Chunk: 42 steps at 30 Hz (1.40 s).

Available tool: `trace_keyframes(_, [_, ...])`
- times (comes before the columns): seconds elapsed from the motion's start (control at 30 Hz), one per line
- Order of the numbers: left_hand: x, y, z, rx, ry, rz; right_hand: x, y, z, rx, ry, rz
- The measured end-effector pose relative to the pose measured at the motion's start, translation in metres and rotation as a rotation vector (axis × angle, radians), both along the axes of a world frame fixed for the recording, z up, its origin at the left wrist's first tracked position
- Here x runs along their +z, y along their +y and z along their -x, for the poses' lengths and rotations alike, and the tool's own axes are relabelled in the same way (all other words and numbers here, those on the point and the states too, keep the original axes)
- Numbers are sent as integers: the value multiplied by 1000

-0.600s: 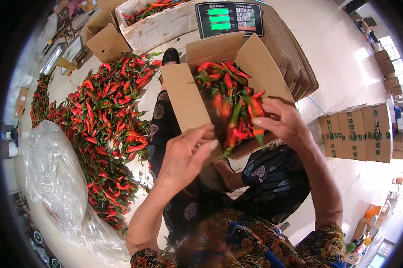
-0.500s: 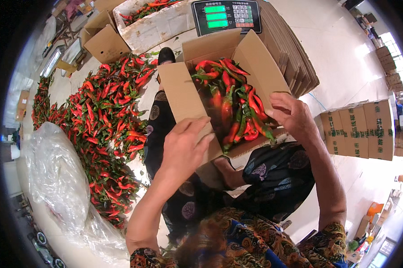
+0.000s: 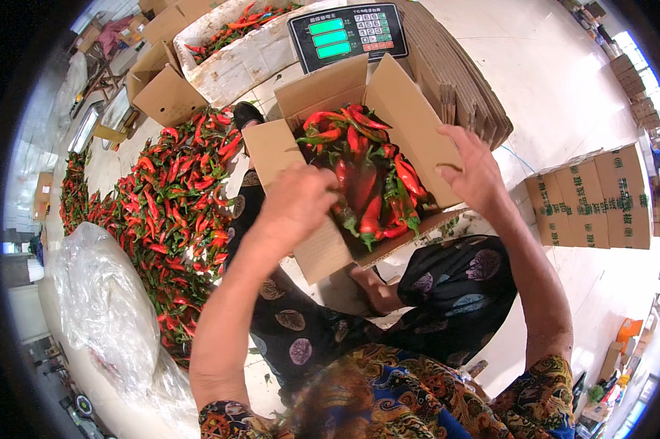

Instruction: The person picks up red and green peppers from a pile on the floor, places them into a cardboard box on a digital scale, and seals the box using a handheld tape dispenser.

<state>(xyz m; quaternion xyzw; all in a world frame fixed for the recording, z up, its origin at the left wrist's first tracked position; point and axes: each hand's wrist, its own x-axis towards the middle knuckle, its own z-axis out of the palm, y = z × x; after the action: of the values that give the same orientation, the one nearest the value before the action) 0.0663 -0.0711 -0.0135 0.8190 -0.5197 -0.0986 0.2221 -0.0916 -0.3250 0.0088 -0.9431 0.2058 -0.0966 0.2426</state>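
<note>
An open cardboard box point(image 3: 410, 124) full of red chili peppers point(image 3: 366, 179) with green stems rests in front of me, above my knees. My left hand point(image 3: 300, 201) is at the box's near left edge, seen from the back, with its fingers curled down among the peppers; what they hold is hidden. My right hand point(image 3: 472, 172) lies against the right flap with its fingers spread and nothing in it.
A large heap of red chilies point(image 3: 169, 197) covers the floor to the left, beside a clear plastic bag point(image 3: 103, 307). Behind the box are a digital scale point(image 3: 341, 33), a white foam crate point(image 3: 235, 62) of peppers, stacked flat cardboard point(image 3: 461, 80) and printed cartons point(image 3: 601, 197).
My right hand has come out of the peppers and moved right onto the flap. My left hand has shifted from the left flap toward the peppers at the box's near edge.
</note>
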Motion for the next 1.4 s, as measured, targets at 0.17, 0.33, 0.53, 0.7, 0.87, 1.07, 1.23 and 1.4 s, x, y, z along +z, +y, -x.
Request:
trace_keyframes(0.17, [45, 20, -32, 125, 390, 98, 13, 25, 2, 516, -25, 287])
trace_keyframes(0.33, [33, 7, -27, 18, 498, 30, -5, 19, -4, 750, 349, -173])
trace_keyframes(0.53, [-5, -9, 11, 27, -41, -39, -14, 7, -22, 1042, 292, -194])
trace_keyframes(0.7, [-19, 3, -8, 248, -223, 253, 14, 6, -37, 451, 311, -668])
trace_keyframes(0.87, [-23, -18, -33, 279, -468, 71, -9, 9, -36, 454, 340, -369])
trace_keyframes(1.07, [-28, -23, 1, 141, -458, -7, 1, 3, -25, 204, -263, 326])
trace_keyframes(1.23, [12, -5, 39, 272, -323, 371, -24, -20, -20, -78, -18, -24])
trace_keyframes(1.4, [41, -25, 31, 372, -185, 587, -25, -31, -24, -31, 159, -199])
